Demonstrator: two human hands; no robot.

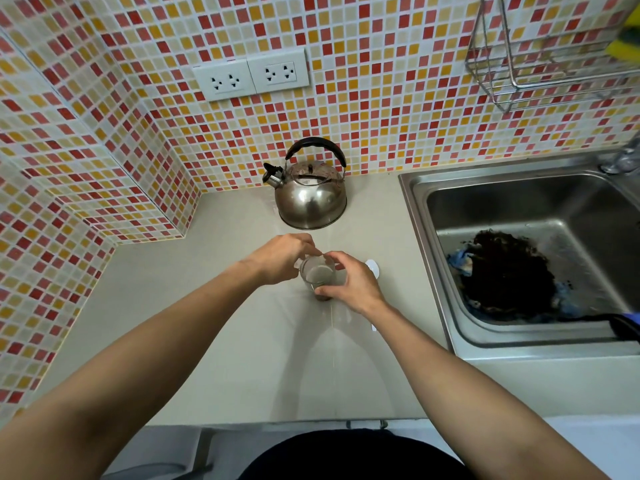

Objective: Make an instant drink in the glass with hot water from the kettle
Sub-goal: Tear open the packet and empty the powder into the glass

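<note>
- Glass stands mid-bench, brown powder or liquid at its bottom.
- Right hand wraps its side; left hand pinches something small over the rim, unclear what.
- Kettle waits against the back wall: pouring seems left.

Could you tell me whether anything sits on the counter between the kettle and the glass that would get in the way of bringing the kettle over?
Nothing visible does: bare counter lies between kettle and glass, which both hands hold.

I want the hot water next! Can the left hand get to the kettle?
Probably yes. The kettle stands just behind the left hand on bare counter, but that hand is busy at the glass.
</note>
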